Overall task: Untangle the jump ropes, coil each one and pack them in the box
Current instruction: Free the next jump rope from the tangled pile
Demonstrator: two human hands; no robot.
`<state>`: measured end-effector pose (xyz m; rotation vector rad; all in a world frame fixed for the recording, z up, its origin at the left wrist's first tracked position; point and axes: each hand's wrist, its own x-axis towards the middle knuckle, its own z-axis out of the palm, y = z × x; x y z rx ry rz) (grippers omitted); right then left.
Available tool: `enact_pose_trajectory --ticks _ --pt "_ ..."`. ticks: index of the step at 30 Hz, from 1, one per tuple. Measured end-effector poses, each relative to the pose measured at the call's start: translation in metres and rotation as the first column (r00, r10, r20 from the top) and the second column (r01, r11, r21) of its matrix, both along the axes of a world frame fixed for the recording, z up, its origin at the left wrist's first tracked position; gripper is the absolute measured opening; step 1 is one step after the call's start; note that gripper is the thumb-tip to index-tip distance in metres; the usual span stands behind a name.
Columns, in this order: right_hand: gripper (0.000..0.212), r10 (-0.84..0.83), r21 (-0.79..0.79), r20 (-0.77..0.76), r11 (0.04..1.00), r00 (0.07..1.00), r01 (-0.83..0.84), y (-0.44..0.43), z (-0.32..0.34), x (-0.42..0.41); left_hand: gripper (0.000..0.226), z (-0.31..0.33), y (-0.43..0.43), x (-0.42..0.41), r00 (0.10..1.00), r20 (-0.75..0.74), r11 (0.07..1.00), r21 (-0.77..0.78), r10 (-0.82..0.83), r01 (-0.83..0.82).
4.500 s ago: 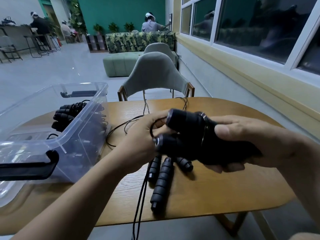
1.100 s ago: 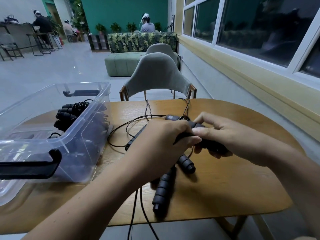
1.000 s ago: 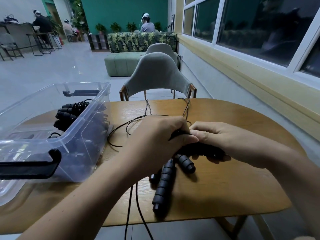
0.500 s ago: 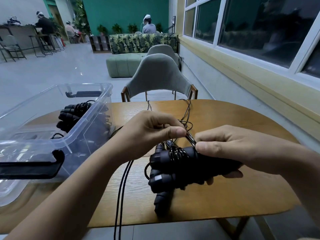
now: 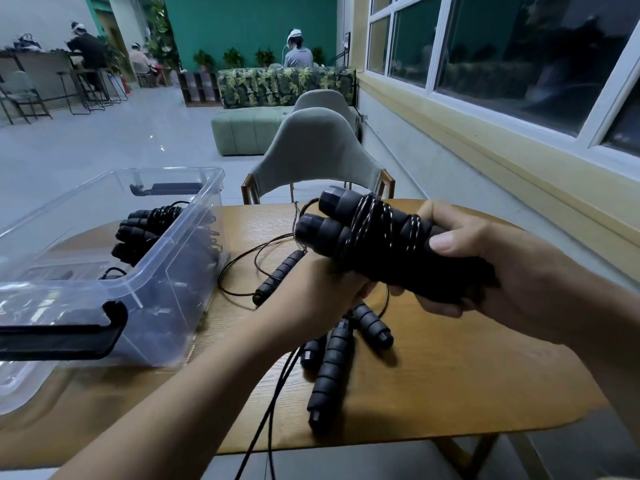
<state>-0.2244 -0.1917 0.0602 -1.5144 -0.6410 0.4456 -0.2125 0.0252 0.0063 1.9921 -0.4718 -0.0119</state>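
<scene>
Half a second back the wrapped jump rope (image 5: pixel 374 237) sat low, just over the table (image 5: pixel 450 358), with the left hand (image 5: pixel 322 289) pinching cord on top. Now the right hand (image 5: pixel 512 268) has lifted it up, ends pointing far-left, and the left hand's dropped underneath, fingers hidden. That uncovers a loose handle (image 5: pixel 278 275) near the box (image 5: pixel 194 237).

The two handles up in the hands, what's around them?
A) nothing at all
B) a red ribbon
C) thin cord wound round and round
C: thin cord runs in several turns around both handles, which the right hand grips.
</scene>
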Motion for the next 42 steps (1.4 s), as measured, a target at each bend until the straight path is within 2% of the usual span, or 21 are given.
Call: enact_pose_trajectory --ticks 3,5,7,10,14,18,21,24,27,29,32,35,39,42 --pt "0.008 -0.149 -0.048 0.080 0.987 0.986 0.153 -0.009 -0.003 -0.004 0.040 -0.001 -0.007 -0.004 0.998 0.038 0.990 -0.127 -0.049 0.054" --pt "0.014 -0.264 -0.085 0.127 0.958 0.956 0.276 -0.009 -0.001 -0.008 0.037 -0.003 -0.007 -0.002 0.998 0.042 0.993 -0.113 -0.038 0.043" --pt "0.024 -0.332 -0.109 0.196 0.928 0.923 0.357 -0.009 -0.001 -0.007 0.037 -0.004 -0.008 -0.001 0.997 0.073 0.999 0.001 -0.035 0.035" --pt "0.028 -0.410 -0.109 0.238 0.890 0.881 0.444 -0.007 -0.002 -0.006 0.035 -0.006 -0.013 -0.006 0.993 0.105 0.973 0.228 -0.045 0.020" --pt "0.025 -0.421 -0.130 0.320 0.868 0.849 0.479 -0.002 -0.008 -0.005 0.026 -0.005 -0.017 -0.013 0.982 0.187 0.950 0.310 -0.023 -0.037" --pt "0.015 -0.439 -0.153 0.522 0.795 0.731 0.586 0.003 -0.015 -0.001 0.016 -0.004 -0.018 -0.017 0.969 0.233 0.916 0.400 -0.079 -0.022" --pt "0.015 -0.426 -0.170 0.634 0.738 0.646 0.654 0.003 -0.022 0.005 0.019 -0.001 -0.016 -0.018 0.940 0.321 0.897 0.441 -0.117 -0.039" --pt "0.010 -0.393 -0.227 0.678 0.692 0.621 0.685 0.002 -0.028 0.010 0.021 0.001 -0.010 -0.017 0.907 0.404 0.909 0.412 -0.120 -0.063" --pt "0.005 -0.356 -0.282 0.663 0.697 0.659 0.660 0.003 -0.035 0.014 0.017 0.006 -0.002 -0.016 0.857 0.505 0.947 0.314 -0.105 -0.069" --pt "0.005 -0.308 -0.327 0.650 0.711 0.695 0.622 0.005 -0.038 0.014 0.015 0.010 0.004 -0.013 0.848 0.523 0.953 0.289 -0.081 -0.087" --pt "0.005 -0.220 -0.398 0.567 0.771 0.794 0.498 0.007 -0.037 0.010 0.013 0.016 0.015 -0.008 0.848 0.526 0.965 0.252 -0.070 -0.077" --pt "0.010 -0.185 -0.357 0.426 0.865 0.885 0.353 0.008 -0.030 0.005 0.017 0.023 0.025 -0.005 0.839 0.543 0.980 0.187 -0.045 -0.069" --pt "0.021 -0.182 -0.273 0.343 0.919 0.921 0.284 0.007 -0.025 0.001 0.014 0.029 0.036 0.001 0.841 0.539 0.988 0.145 -0.036 -0.050" --pt "0.024 -0.163 -0.250 0.297 0.937 0.941 0.242 0.005 -0.021 -0.002 0.010 0.029 0.043 0.009 0.898 0.436 0.994 0.110 -0.050 0.002"
